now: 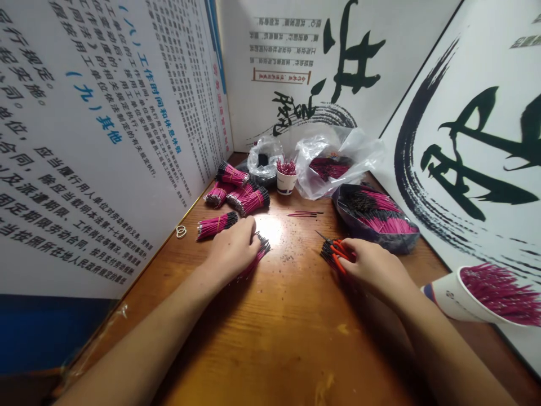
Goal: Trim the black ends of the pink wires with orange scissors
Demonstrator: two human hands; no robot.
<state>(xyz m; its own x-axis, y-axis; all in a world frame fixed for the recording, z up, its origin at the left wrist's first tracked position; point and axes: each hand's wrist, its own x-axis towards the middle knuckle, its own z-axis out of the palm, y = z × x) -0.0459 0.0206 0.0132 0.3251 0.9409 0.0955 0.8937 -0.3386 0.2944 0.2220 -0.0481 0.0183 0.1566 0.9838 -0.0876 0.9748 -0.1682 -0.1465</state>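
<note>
My left hand (235, 248) is closed over a bundle of pink wires (262, 248) with black ends, which stick out past the fingers. To the right, my right hand (374, 262) grips a small orange-handled cutting tool (339, 254); its thin dark tip points up and left. Under that tool, black wire ends (326, 252) show beside the fingers, and the hand hides the rest of them. Just behind my left hand lies a banded bundle of pink wires (213, 225). Tiny dark bits (288, 248) are scattered on the wooden table (270, 338) between my hands.
Several banded wire bundles (245, 194) are piled at the back left. A paper cup (286, 185) of wires stands behind, beside a clear plastic bag (310, 180). A dark bag of wires (380, 217) and another cup (452, 296) sit at right. Loose wires (305, 213) and rubber bands (181, 232) lie about.
</note>
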